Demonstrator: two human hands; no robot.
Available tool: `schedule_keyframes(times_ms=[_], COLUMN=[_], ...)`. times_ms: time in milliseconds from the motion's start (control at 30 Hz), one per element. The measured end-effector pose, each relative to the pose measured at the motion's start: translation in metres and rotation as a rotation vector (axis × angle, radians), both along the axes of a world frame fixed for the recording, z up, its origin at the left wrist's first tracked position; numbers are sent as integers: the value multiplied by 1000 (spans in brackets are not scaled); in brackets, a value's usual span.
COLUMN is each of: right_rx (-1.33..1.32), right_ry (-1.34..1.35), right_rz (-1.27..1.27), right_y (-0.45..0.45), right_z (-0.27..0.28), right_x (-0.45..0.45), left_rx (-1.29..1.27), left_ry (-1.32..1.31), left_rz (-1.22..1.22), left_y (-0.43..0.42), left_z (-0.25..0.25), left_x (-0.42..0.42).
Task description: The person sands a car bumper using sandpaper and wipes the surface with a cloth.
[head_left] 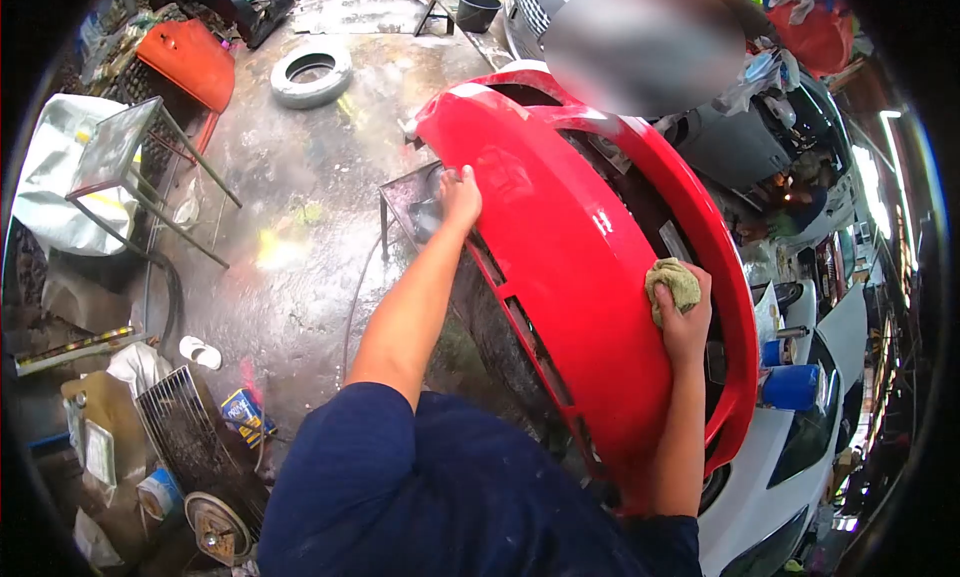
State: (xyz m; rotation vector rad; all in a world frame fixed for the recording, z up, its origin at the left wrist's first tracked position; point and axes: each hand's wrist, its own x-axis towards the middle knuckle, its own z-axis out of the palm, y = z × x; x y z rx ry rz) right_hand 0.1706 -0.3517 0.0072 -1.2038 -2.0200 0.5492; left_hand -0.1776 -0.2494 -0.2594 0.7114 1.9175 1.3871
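A glossy red car bumper [570, 237] lies across the middle of the head view, its curved face turned up, propped on a dark metal stand [400, 192]. My left hand [460, 195] is at its near-left edge, the fingers bent over the rim of the red panel. On the right side of the bumper, my right hand [685, 315] is closed around a crumpled yellow-green cloth [672, 285], which lies against the red surface.
A tyre [311, 77] lies on the stained floor. To the left are a metal-framed stool [118, 147] and an orange-red panel [188, 62]. A white car [770, 447] and a blue container [792, 387] are at the right. A black bucket [478, 12] stands at the top.
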Motion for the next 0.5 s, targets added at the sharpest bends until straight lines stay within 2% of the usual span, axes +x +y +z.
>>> schedule_keyframes(times_ms=[67,133,233,300,333,367,433,500], right_rx=[-5,-20,-23,-8,-8,-7,23,-34], right_ry=[38,48,32,40,32,23,14,36], right_rz=[4,-8,-21,3,3,4,10,-36], right_y=[-1,-2,-3,-2,-2,-1,-1,-6], right_z=[-3,-5,1,1,1,0,2,8], right_x=[1,-1,-6,-5,-4,-3,-6,-11], left_rx=[275,382,517,409,478,423,231,292], left_ry=[104,391,342,375,82,-79,206,199], left_rz=[18,-84,-191,-90,-8,0,-87,-47], left_y=[-22,-68,-93,-52,-17,2,40,30], left_z=[20,36,31,28,22,35,13,23], left_x=[36,84,91,57,34,5,-35,-14])
